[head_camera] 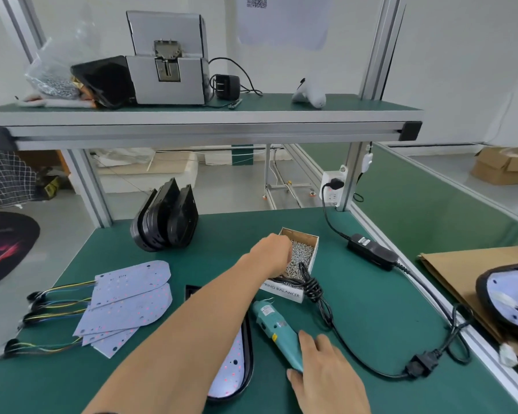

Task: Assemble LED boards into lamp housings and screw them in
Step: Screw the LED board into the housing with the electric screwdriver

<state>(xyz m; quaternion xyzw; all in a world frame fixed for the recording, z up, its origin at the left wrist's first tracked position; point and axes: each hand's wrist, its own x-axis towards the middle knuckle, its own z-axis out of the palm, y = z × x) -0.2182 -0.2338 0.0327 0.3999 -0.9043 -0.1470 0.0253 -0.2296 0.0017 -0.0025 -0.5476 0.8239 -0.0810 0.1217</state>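
Observation:
A black lamp housing (248, 351) lies on the green mat with a white LED board (232, 364) seated in it, partly hidden under my left forearm. My left hand (271, 252) reaches into the cardboard box of screws (301, 258), its fingers curled down among the screws. Near the front edge, my right hand (326, 375) grips the rear end of the teal electric screwdriver (274, 327), which lies on the mat beside the housing.
Loose LED boards (126, 303) with coloured wires lie fanned at the left. Empty black housings (165, 222) stand stacked at the back. The screwdriver's cable and power adapter (371, 252) run along the right. An assembled lamp (509, 300) sits on cardboard at far right. A shelf (204, 127) hangs overhead.

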